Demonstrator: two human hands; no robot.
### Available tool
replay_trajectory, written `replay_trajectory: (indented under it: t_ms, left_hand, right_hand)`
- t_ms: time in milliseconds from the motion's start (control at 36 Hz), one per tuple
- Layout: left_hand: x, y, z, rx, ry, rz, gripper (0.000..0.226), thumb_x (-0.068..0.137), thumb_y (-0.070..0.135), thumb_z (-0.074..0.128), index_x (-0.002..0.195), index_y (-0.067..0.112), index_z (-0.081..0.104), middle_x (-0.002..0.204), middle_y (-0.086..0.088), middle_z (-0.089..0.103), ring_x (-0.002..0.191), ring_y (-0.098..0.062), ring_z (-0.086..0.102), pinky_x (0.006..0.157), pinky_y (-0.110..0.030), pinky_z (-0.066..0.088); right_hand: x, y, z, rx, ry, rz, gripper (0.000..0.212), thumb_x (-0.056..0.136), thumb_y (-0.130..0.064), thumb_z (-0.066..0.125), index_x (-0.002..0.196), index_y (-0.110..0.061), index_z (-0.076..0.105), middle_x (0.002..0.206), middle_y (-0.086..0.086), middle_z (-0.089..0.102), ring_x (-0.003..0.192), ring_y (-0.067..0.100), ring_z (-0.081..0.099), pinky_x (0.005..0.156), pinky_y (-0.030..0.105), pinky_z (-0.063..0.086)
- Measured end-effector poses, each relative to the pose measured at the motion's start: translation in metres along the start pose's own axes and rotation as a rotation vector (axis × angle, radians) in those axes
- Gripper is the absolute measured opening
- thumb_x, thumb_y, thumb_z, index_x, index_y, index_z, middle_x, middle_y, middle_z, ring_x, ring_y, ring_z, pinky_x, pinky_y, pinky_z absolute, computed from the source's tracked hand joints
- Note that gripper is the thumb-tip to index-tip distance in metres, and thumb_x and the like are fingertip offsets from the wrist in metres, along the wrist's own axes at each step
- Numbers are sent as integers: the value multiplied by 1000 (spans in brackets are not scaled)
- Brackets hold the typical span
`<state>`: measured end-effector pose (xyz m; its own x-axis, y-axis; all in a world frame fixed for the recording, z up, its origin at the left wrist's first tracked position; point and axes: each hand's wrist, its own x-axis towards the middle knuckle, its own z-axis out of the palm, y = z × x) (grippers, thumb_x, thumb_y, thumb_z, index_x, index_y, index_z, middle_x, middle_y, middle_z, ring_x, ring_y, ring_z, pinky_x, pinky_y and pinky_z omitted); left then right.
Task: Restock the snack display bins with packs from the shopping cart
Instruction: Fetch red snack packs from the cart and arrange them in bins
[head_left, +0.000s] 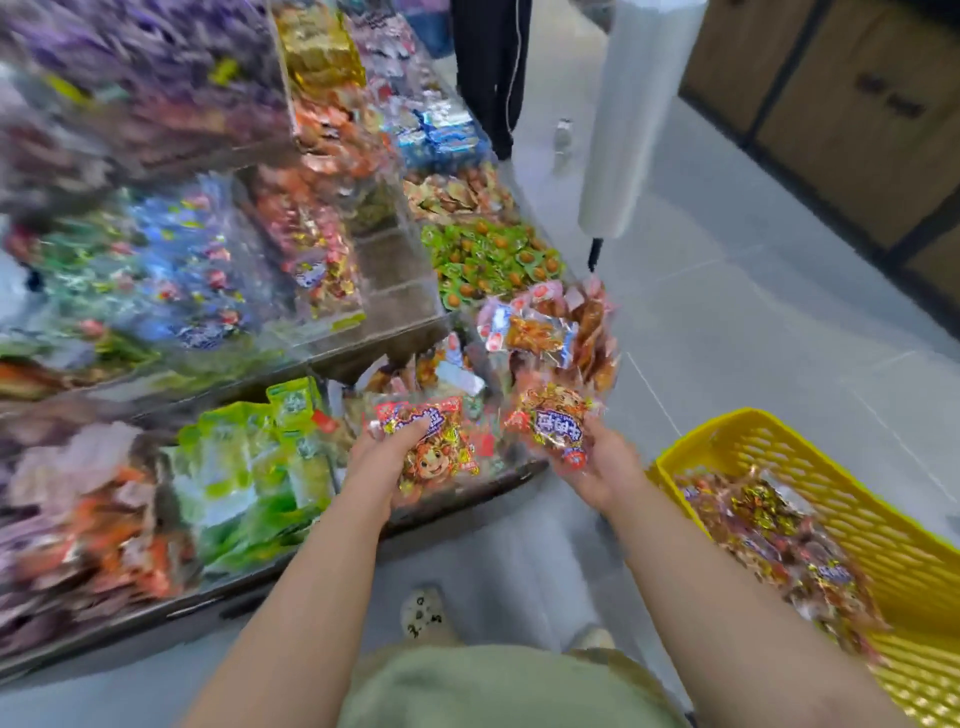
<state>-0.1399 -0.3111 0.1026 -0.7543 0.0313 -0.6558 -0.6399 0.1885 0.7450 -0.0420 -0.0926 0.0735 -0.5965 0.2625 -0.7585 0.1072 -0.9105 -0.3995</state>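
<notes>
My left hand (382, 467) grips a red and orange snack pack (434, 441) with a cartoon face, held over the low front bin (498, 475) of the display. My right hand (602, 462) grips a second pack of the same kind (553, 421) just right of it, near the bin's corner. The yellow cart basket (810, 467) stands at the right and holds several more of these packs (769, 540). The view is blurred by motion.
Tiered clear bins (363, 291) of mixed snacks fill the left side; green packs (249, 467) lie left of my hands. A roll of plastic bags (634, 119) hangs above the display's end. A person in dark trousers (493, 73) stands behind. Wooden cabinets (841, 104) line the far right.
</notes>
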Motion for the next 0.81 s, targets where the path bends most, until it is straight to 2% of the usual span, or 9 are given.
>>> replay_trajectory:
  t_ms: [139, 222, 278, 333, 417, 500, 583, 694, 806]
  left_hand:
    - [24, 36, -83, -49, 10, 88, 75, 39, 51, 84, 103, 18, 60, 105, -12, 72, 94, -31, 70, 81, -59, 54]
    - [36, 61, -126, -2, 71, 121, 87, 36, 60, 80, 107, 17, 55, 110, -11, 68, 100, -33, 66, 86, -59, 52]
    - [41, 76, -149, -13, 103, 155, 89, 40, 59, 80, 112, 12, 54, 110, -14, 68, 98, -35, 67, 78, -55, 55]
    - [46, 91, -166, -37, 125, 196, 87, 46, 54, 80, 115, 6, 54, 108, -19, 68, 95, -37, 68, 63, -45, 53]
    - [56, 110, -185, -48, 142, 230, 78, 54, 52, 81, 112, 8, 54, 117, -17, 65, 104, -36, 64, 70, -44, 51]
    - [70, 126, -195, -59, 166, 277, 63, 66, 44, 84, 113, 16, 51, 115, -3, 63, 101, -21, 63, 78, -37, 50]
    - [80, 138, -199, -71, 190, 349, 34, 75, 34, 80, 87, 30, 49, 85, 19, 49, 66, 9, 54, 52, -20, 45]
    - [89, 157, -198, -109, 193, 372, 40, 74, 40, 80, 83, 31, 42, 84, 21, 42, 72, 6, 42, 54, -21, 35]
    - [103, 177, -197, -139, 217, 410, 39, 73, 36, 81, 87, 29, 45, 84, 24, 48, 73, 9, 48, 61, -20, 38]
  right_hand:
    - [7, 48, 82, -52, -69, 9, 18, 98, -21, 44, 91, -13, 58, 76, 7, 68, 63, 20, 64, 47, 27, 53]
    - [11, 72, 125, -153, -106, -35, 17, 91, -2, 50, 83, -16, 54, 79, 3, 59, 72, 15, 57, 49, 24, 52]
    - [13, 83, 151, -206, -146, -36, 26, 86, 9, 52, 89, -17, 52, 80, 2, 58, 76, 11, 58, 57, 24, 55]
    - [12, 89, 176, -347, -191, -16, 30, 83, 14, 53, 95, -13, 51, 79, 6, 61, 71, 13, 63, 53, 22, 55]
    - [13, 92, 210, -542, -266, -82, 31, 80, 20, 53, 92, -9, 53, 70, 8, 66, 57, 16, 67, 48, 22, 53]
    - [17, 83, 236, -643, -227, -229, 24, 76, 9, 67, 93, -5, 56, 75, 9, 67, 62, 23, 63, 59, 28, 53]
    - [25, 66, 258, -640, -125, -345, 27, 78, -3, 73, 96, -10, 55, 93, 16, 64, 70, 22, 64, 67, 30, 53]
    - [40, 45, 289, -618, -125, -417, 17, 83, -15, 70, 96, -9, 60, 91, 12, 66, 71, 19, 62, 61, 28, 52]
    - [59, 24, 320, -760, -95, -530, 20, 87, -23, 66, 103, -11, 63, 95, 10, 65, 80, 20, 55, 66, 31, 45]
